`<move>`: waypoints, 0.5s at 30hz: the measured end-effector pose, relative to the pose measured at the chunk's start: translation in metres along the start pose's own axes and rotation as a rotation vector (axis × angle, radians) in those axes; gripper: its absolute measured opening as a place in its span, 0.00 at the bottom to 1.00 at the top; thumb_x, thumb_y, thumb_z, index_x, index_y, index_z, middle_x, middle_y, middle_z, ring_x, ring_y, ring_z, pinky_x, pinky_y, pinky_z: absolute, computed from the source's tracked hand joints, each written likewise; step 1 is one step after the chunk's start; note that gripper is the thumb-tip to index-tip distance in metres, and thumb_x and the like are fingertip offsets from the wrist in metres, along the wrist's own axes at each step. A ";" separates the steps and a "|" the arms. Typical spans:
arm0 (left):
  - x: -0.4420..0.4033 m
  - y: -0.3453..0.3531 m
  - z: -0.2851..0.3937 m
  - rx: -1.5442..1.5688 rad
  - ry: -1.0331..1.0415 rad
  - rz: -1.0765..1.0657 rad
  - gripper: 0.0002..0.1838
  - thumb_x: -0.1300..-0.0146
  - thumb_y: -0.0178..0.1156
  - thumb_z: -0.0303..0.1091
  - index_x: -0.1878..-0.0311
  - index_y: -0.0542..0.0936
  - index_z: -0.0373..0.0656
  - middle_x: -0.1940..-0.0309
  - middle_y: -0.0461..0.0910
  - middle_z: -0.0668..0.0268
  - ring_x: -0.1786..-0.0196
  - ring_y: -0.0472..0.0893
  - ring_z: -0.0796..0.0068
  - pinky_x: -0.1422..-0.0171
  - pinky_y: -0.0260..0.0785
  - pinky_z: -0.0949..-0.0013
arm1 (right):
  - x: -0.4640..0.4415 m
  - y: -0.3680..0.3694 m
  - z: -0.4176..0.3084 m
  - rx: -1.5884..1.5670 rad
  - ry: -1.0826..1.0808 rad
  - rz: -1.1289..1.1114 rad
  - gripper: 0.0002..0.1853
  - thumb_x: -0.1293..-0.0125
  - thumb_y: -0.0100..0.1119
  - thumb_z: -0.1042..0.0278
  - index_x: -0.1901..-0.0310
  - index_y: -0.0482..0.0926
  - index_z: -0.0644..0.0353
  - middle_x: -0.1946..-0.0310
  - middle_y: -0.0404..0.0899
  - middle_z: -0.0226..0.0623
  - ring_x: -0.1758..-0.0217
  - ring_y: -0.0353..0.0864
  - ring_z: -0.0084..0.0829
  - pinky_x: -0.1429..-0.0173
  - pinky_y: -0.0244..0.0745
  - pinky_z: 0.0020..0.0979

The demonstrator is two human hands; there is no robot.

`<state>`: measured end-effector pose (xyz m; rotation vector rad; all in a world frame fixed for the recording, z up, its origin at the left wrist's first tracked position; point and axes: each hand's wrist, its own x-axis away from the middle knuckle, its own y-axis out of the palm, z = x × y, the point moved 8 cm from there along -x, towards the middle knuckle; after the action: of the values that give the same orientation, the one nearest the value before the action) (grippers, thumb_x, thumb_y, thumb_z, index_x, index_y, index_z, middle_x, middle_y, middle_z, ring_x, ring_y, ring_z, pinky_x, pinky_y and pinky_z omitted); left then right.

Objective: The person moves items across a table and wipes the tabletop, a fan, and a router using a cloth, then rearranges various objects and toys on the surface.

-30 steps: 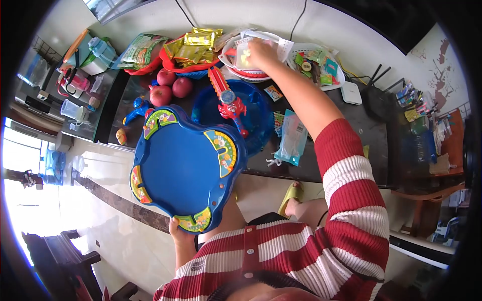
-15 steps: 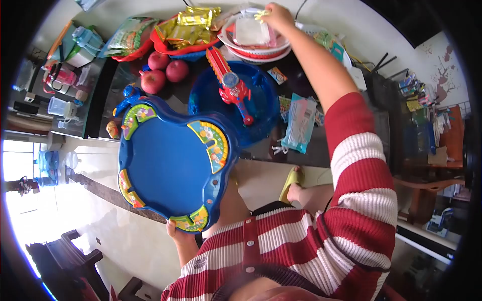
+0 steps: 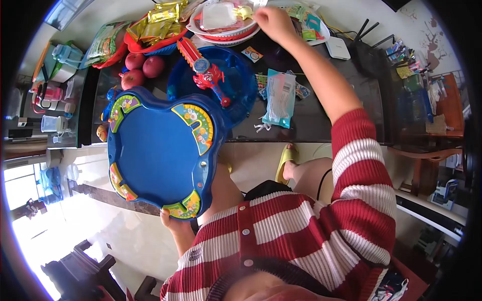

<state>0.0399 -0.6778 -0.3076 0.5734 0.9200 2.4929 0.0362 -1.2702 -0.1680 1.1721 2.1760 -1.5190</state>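
Observation:
My left hand [image 3: 174, 220] grips the lower rim of a blue plastic toy board [image 3: 160, 150] with yellow and green decorated corners, thumb over the edge. The board is held up in front of the table, its blue surface facing me. My right hand [image 3: 272, 24] is over the far side of the table, fingers curled, with no object visible in them. Just left of its fingertips a small pale yellow toy [image 3: 243, 12] lies on the white basket [image 3: 193, 26], beside a clear white plastic tray [image 3: 218, 17]. Whether fingertips and toy touch, I cannot tell.
A blue round basin [image 3: 241, 95] bears a red toy sword [image 3: 201, 65]. Left of it are several red apples [image 3: 153, 66], a red tray of gold packets [image 3: 160, 29] and a blue figure [image 3: 110, 100]. A teal wipes pack [image 3: 280, 98] and a black router [image 3: 364, 50] stand right.
The yellow toy, earlier at my right fingertips, now lies in the basket with my fingers drawn to its right. The view has shifted; my left hand still holds the board.

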 end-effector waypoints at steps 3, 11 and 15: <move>-0.007 0.014 0.001 0.002 0.001 -0.076 0.34 0.45 0.62 0.50 0.41 0.71 0.36 0.45 0.76 0.57 0.46 0.77 0.59 0.41 0.71 0.56 | 0.069 0.049 0.026 0.098 0.038 -0.283 0.08 0.42 0.54 0.63 0.70 0.80 0.56 0.69 0.79 0.44 0.63 0.80 0.45 0.59 0.74 0.44; 0.004 0.029 0.000 -0.044 0.004 -0.011 0.33 0.45 0.61 0.50 0.40 0.70 0.39 0.44 0.75 0.58 0.45 0.76 0.58 0.42 0.71 0.53 | 0.108 0.115 0.051 0.248 0.416 -0.220 0.12 0.44 0.59 0.68 0.58 0.73 0.60 0.59 0.76 0.46 0.52 0.77 0.47 0.51 0.74 0.48; -0.001 0.025 0.007 -0.073 0.009 -0.006 0.32 0.45 0.62 0.48 0.41 0.71 0.39 0.46 0.75 0.59 0.46 0.77 0.59 0.42 0.71 0.56 | 0.108 0.092 0.066 0.058 0.480 -0.118 0.18 0.50 0.61 0.76 0.55 0.73 0.63 0.62 0.78 0.50 0.54 0.79 0.50 0.50 0.74 0.46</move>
<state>0.0388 -0.6921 -0.2857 0.5354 0.8294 2.5144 0.0167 -1.2640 -0.3233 1.5887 2.5521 -1.4698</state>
